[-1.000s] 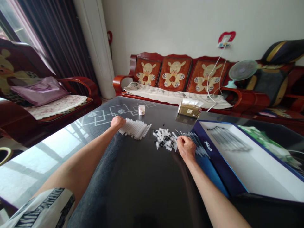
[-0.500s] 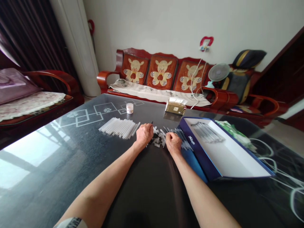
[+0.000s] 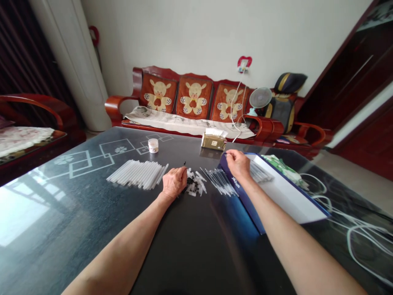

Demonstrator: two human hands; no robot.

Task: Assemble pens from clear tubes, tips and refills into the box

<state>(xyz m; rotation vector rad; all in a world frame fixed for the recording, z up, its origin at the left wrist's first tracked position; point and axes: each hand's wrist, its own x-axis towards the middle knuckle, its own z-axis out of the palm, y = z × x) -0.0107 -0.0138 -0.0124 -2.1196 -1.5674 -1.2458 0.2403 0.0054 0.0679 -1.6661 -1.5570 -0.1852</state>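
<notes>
On the black table (image 3: 184, 254), inward from its left edge, white pen barrels (image 3: 135, 174) lie in a row. Next, the left hand (image 3: 175, 181) curls beside small white and black pen parts (image 3: 196, 184); I cannot tell its grip. Thin refills (image 3: 221, 182) lie along the left wall of a blue box (image 3: 250, 209). At this box's far-left corner, the right hand (image 3: 238, 163) bends its fingers, grip unclear.

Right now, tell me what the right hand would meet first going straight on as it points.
Past the blue box, the right hand would probably meet the tissue box first, but depth is unclear.
</notes>
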